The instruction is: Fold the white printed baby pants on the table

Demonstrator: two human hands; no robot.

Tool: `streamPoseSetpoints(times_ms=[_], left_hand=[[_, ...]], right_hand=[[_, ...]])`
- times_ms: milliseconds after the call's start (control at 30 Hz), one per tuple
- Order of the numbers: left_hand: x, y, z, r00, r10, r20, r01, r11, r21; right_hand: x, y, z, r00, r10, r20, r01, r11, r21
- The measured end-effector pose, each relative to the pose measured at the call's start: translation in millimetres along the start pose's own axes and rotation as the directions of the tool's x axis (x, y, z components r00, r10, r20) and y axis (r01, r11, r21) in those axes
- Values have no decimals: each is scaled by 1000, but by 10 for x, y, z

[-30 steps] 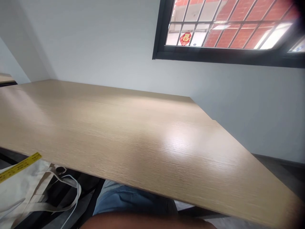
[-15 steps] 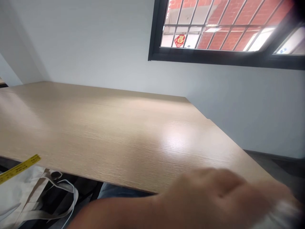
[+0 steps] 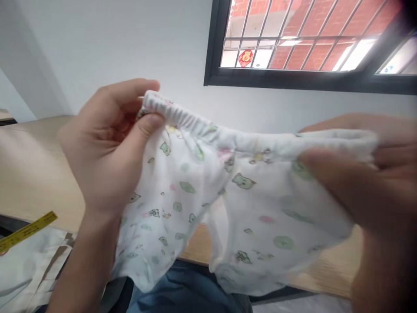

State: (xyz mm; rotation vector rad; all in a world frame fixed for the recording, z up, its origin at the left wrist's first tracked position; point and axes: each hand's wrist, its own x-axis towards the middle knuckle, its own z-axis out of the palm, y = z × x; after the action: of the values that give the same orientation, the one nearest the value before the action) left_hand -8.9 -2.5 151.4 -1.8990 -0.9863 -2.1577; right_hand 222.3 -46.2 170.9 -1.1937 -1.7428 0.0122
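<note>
A small pair of white shorts (image 3: 241, 187) hangs in the air between my hands, waistband up. It is printed with green, pink and yellow cartoon animals and shapes. My left hand (image 3: 114, 134) pinches one end of the elastic waistband between thumb and fingers. The other end is gripped by my right hand (image 3: 365, 169), thumb in front and fingers behind, somewhat blurred. The elastic is gathered near my left hand and flatter toward the right. Both legs dangle over the table's near edge, above my lap.
A light wood table (image 3: 35, 169) spreads beneath and behind the shorts. At the lower left are a pale cloth bag (image 3: 35, 265) and a yellow measuring strip (image 3: 29, 231) reaching over the table edge. Behind stands a white wall with a dark-framed, barred window (image 3: 293, 80).
The shorts have come up into view, held by both hands at the waistband. Earlier, only one blurred arm reached low to the right across the table.
</note>
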Motion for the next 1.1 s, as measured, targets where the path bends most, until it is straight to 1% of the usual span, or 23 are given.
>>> streamPoseSetpoints(times_ms=[67, 100, 167, 200, 233, 267, 333, 367, 433, 500, 567, 633, 667, 733, 800, 867, 900, 933, 967, 1000, 1033, 1067, 1100], left_hand=[[4, -139, -48, 999, -40, 28, 40, 999, 16], [-4, -220, -53, 997, -54, 59, 52, 998, 26], [-27, -413, -15, 985, -98, 145, 91, 994, 54], [-39, -526, 32, 970, -138, 202, 124, 989, 80], [-49, -650, 96, 943, -194, 271, 167, 979, 118], [-58, -786, 176, 905, -258, 339, 213, 963, 164], [-75, -1083, 369, 808, -386, 446, 296, 919, 259], [-83, -1237, 473, 765, -430, 479, 320, 900, 298], [-107, -1532, 671, 700, -489, 520, 340, 869, 360], [-143, -1785, 837, 651, -529, 544, 341, 844, 413], [-191, -1975, 962, 606, -562, 564, 333, 822, 462], [-247, -2100, 1055, 578, -580, 575, 319, 808, 495], [-276, -2139, 1093, 572, -582, 578, 309, 806, 506], [-331, -2167, 1156, 574, -572, 586, 284, 810, 513], [-386, -2117, 1206, 587, -540, 603, 249, 830, 500], [-453, -1976, 1241, 591, -479, 648, 200, 866, 458], [-495, -1871, 1252, 582, -438, 685, 171, 890, 423], [-544, -1748, 1260, 561, -387, 731, 142, 916, 376], [-600, -1614, 1265, 525, -328, 785, 115, 941, 317], [-660, -1475, 1269, 475, -264, 840, 93, 964, 250], [-723, -1340, 1275, 414, -198, 889, 77, 980, 183], [-787, -1215, 1284, 343, -136, 930, 69, 990, 119], [-850, -1106, 1298, 270, -80, 959, 66, 996, 65]], right_hand=[[110, -77, 152, 999, -46, -27, 46, 999, -1], [152, -62, 219, 999, -42, -13, 42, 999, -3], [239, 59, 349, 999, 18, 47, -17, 1000, -22], [293, 157, 420, 995, 58, 76, -55, 997, -49], [358, 274, 500, 989, 93, 113, -84, 993, -81], [434, 404, 591, 982, 120, 149, -103, 988, -113], [605, 691, 810, 962, 149, 229, -115, 981, -157], [692, 839, 933, 952, 165, 259, -122, 977, -176], [845, 1126, 1188, 918, 219, 331, -154, 965, -213], [947, 1383, 1429, 888, 254, 383, -171, 956, -237], [991, 1597, 1638, 862, 283, 420, -181, 947, -265], [986, 1768, 1803, 841, 311, 442, -193, 937, -292], [972, 1837, 1868, 834, 322, 449, -198, 933, -300], [932, 1944, 1952, 823, 331, 461, -204, 931, -303], [883, 2000, 1968, 824, 321, 467, -199, 936, -292], [818, 1991, 1906, 838, 285, 465, -175, 948, -265], [775, 1959, 1846, 847, 259, 464, -158, 956, -246], [723, 1911, 1769, 854, 230, 466, -139, 965, -222], [661, 1848, 1680, 855, 200, 478, -119, 974, -193], [591, 1776, 1583, 849, 171, 499, -102, 982, -161], [515, 1700, 1484, 838, 145, 526, -89, 988, -129], [436, 1627, 1391, 813, 125, 568, -85, 992, -96], [360, 1562, 1310, 770, 110, 629, -89, 994, -65]])
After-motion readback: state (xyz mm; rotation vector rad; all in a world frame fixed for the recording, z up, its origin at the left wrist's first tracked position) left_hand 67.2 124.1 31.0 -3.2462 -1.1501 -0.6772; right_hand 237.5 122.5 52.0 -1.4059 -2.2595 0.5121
